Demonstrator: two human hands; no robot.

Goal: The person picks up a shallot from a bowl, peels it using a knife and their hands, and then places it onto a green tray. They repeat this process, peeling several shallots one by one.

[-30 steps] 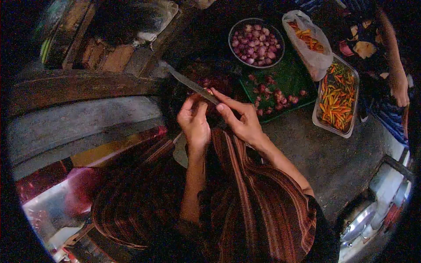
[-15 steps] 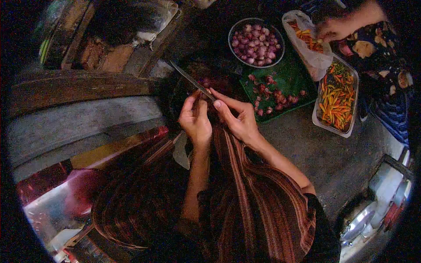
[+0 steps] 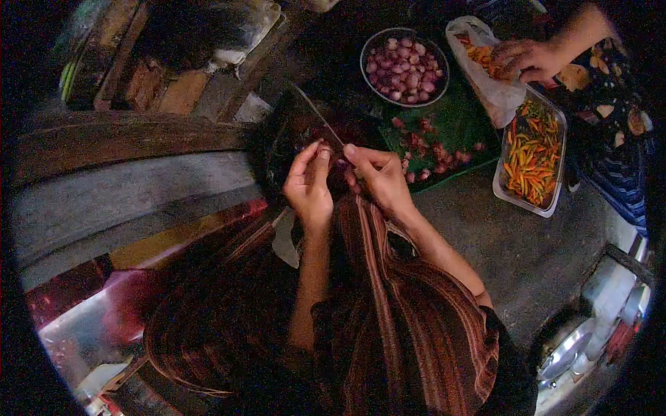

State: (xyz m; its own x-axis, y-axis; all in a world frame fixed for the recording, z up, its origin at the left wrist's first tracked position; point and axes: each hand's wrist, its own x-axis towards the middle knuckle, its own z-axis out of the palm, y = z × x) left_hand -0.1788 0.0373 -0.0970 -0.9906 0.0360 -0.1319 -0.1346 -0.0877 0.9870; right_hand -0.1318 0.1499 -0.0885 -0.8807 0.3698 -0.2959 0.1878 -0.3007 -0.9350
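Note:
My right hand [image 3: 380, 179] is closed around a knife [image 3: 319, 115], its thin blade slanting up and to the left. Beside it, my left hand [image 3: 309, 186] pinches a small reddish shallot [image 3: 323, 145] at the fingertips, mostly covered by the fingers. Below both hands is a dark container holding reddish bits, its contents hard to make out. On the right, a green tray [image 3: 454, 142] carries loose shallots [image 3: 442, 154]. Behind it stands a metal bowl [image 3: 365, 78] full of purple shallots [image 3: 404, 69].
A clear plastic tub [image 3: 555, 197] of orange and green chillies [image 3: 533, 156] stands to the right. Another person's hand [image 3: 531, 59] reaches into a plastic bag [image 3: 496, 107] of chillies. A wooden beam [image 3: 139, 135] runs along the left; metal pans [image 3: 569, 353] lie at lower right.
The knife has shifted away from my left fingertips, with my right hand moving slightly right. The other person's hand has come down onto the chillies in the bag.

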